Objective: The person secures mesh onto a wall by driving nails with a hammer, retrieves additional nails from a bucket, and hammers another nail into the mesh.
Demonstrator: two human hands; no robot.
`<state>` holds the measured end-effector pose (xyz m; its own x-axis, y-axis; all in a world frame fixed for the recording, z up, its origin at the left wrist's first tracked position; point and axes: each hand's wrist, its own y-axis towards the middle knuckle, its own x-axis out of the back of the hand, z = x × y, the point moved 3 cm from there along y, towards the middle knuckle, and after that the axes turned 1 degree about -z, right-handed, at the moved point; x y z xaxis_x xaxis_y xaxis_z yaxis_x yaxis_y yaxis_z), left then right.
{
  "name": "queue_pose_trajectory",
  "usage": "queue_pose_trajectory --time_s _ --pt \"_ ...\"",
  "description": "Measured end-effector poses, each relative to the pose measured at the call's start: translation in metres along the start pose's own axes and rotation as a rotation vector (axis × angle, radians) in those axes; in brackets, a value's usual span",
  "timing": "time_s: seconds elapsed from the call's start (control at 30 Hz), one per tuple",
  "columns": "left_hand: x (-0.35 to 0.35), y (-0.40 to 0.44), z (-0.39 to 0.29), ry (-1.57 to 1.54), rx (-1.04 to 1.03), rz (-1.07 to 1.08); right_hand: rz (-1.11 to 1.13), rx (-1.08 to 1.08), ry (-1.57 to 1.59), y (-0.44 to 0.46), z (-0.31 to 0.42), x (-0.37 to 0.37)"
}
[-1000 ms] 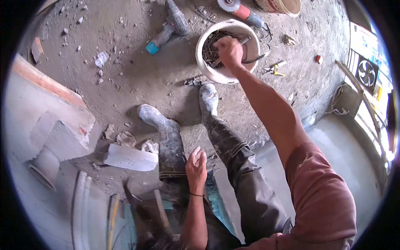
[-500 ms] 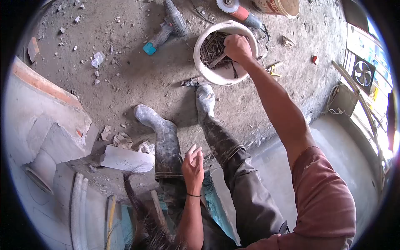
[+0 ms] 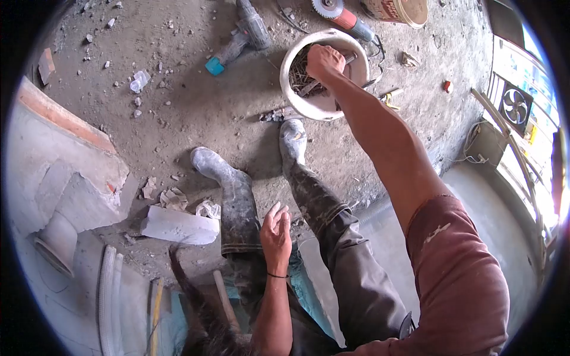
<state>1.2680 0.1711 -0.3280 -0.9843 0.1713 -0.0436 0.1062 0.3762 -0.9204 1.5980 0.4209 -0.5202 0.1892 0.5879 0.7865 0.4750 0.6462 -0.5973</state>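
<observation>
My right hand (image 3: 325, 61) is inside a round whitish bucket (image 3: 289, 89), over a heap of thin brown nail-like pieces (image 3: 298, 74). Its fingers are curled and point down, and their tips are hidden behind the back of the hand. A flat bar (image 3: 310, 89) lies in the bucket beside the heap. My left hand (image 3: 276, 234) hangs above my legs, palm turned inward, fingers partly bent and apart from the thumb, with nothing in it.
A cordless drill (image 3: 254, 29) lies left of the bucket; an angle grinder (image 3: 347, 22) and another bucket (image 3: 398, 10) are beyond it. Yellow-handled pliers (image 3: 389, 99) lie at its right. Rubble, a white block (image 3: 181, 225) and my boots (image 3: 293, 139) are nearer.
My right hand moved right within the bucket, then back left over the brown pieces. My left hand has barely moved.
</observation>
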Motion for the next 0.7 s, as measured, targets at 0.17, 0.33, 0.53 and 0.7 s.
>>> queue_pose_trajectory --time_s 0.17,0.33,0.53,0.7 --pt "0.002 0.001 -0.003 -0.032 0.032 -0.016 -0.131 0.028 0.318 -0.01 -0.033 0.003" --pt "-0.005 0.0 0.0 -0.053 0.086 0.001 -0.091 0.101 0.706 -0.036 -0.098 -0.006" --pt "-0.001 0.003 0.007 0.006 0.068 0.024 -0.023 0.102 1.67 -0.077 -0.118 -0.023" --pt "0.001 0.005 0.01 0.05 0.05 0.046 0.126 -0.114 1.726 -0.107 -0.106 -0.026"
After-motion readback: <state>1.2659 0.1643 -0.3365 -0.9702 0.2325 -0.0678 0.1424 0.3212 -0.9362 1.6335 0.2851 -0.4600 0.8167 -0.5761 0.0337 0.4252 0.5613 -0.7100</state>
